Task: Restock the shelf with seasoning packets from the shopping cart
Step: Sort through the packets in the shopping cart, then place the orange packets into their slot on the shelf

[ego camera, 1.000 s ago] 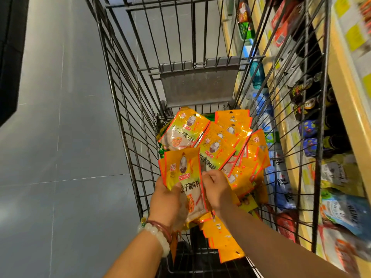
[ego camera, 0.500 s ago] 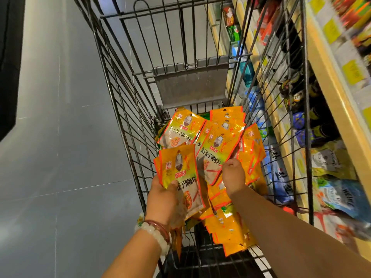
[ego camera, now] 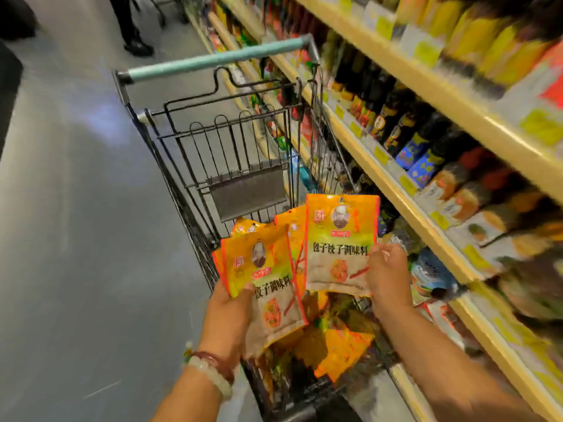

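At frame centre, the left hand [ego camera: 227,312] grips a fanned stack of packets [ego camera: 268,287]; the right hand [ego camera: 387,275] pinches one packet [ego camera: 339,239] by its edge. They look light, floppy and slick.

You held a small fanned stack of orange-yellow seasoning packets [ego camera: 268,281] upright above the shopping cart [ego camera: 189,166], near its left side. Another single packet [ego camera: 339,245] of the same print stood upright toward the cart's right side, nearest the shelf [ego camera: 405,205]. More packets [ego camera: 338,351] lay jumbled on the cart's floor below.
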